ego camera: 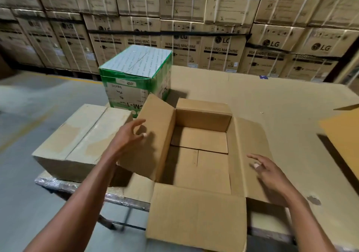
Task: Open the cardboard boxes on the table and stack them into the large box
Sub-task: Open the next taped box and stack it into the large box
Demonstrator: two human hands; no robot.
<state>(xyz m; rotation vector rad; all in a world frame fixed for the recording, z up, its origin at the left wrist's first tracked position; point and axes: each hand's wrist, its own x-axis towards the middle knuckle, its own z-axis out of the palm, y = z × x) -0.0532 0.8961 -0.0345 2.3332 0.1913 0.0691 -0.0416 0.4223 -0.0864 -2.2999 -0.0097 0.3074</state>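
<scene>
Standing at a worktop (272, 96) covered in flat brown cardboard, you are looking down into an open cardboard box (200, 150) sitting near its front edge, all four flaps folded out and nothing inside. Your left hand (128, 135) is hovering over the raised left flap, its grip spread loose and holding nothing; your right hand (266, 170) is hovering above the right flap, fingers likewise apart and empty. Just left of the open box, a closed brown box (77, 141) is lying taped along its top seam. Behind both, a green-and-white box (136, 73) is standing sealed, showing handwritten marks on its front that are too small to read and part of a print reading "M-1". A grey concrete floor (29, 106) is stretching away on your left. Along the back, stacked cartons (223, 46) are forming a wall, printed "LG" and "WASHING MACHINE".
</scene>
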